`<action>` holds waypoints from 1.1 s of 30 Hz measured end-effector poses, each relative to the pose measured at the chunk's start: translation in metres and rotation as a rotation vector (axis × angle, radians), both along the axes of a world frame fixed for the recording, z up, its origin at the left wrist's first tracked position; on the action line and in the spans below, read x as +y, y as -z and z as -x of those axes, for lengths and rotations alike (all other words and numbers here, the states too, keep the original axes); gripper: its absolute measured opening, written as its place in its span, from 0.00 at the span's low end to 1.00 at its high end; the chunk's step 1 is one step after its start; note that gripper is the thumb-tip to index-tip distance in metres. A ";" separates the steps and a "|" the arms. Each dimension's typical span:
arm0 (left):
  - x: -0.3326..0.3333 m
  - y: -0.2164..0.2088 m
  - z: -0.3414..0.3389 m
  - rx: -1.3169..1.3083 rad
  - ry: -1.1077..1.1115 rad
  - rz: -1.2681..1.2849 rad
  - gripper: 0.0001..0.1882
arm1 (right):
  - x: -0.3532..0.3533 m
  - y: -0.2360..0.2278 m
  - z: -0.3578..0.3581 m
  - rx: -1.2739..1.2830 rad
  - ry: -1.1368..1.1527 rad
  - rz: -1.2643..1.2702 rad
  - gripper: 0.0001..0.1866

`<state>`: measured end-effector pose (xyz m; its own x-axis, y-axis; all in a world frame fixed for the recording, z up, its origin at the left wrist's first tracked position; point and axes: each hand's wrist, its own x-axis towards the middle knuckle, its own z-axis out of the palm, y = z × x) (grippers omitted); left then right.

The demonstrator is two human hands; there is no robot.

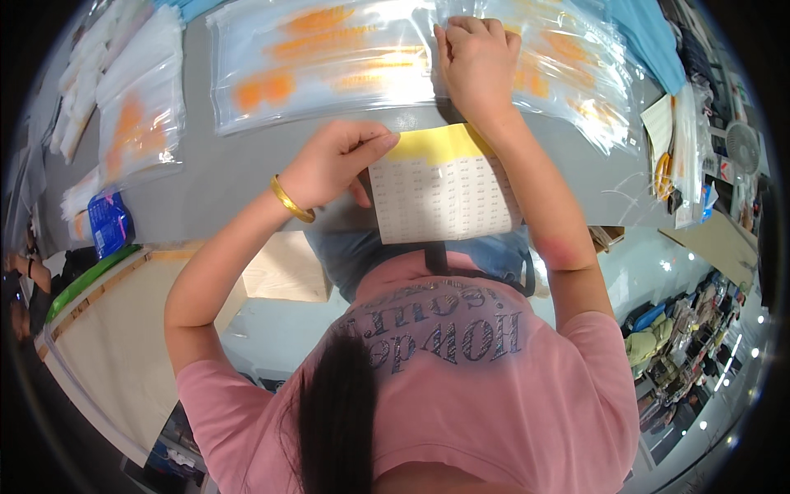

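My left hand (341,160), with a gold bangle on its wrist, pinches the upper left corner of a sheet of labels (444,193). That sheet is white with rows of small print and a yellow strip along its top, and it hangs over the table's near edge. Farther forward, my right hand (479,70) rests over clear plastic bags with orange print. Its fingers are curled down at the inner edge of the right bag stack (568,70), and what they hold, if anything, is hidden. The left bag stack (321,70) lies just beside it.
More plastic bags (144,107) lie at the far left of the grey table (189,202), near a blue packet (111,224). Orange-handled scissors (662,175) are at the right edge. Light blue cloth (654,41) sits at the back right. Piled garments (675,350) stand on the floor at right.
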<state>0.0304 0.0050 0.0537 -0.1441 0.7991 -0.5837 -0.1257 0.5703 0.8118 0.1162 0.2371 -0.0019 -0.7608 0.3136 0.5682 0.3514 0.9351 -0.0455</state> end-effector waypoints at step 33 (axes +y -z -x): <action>0.002 -0.018 -0.003 -0.617 -0.227 -0.087 0.17 | -0.082 -0.074 -0.082 0.156 -0.511 0.784 0.04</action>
<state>0.0329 0.0070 0.0722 0.0251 0.8364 -0.5475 -0.6917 0.4100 0.5945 0.1982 0.1551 0.0723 -0.8446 0.2994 0.4439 -0.1547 0.6572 -0.7376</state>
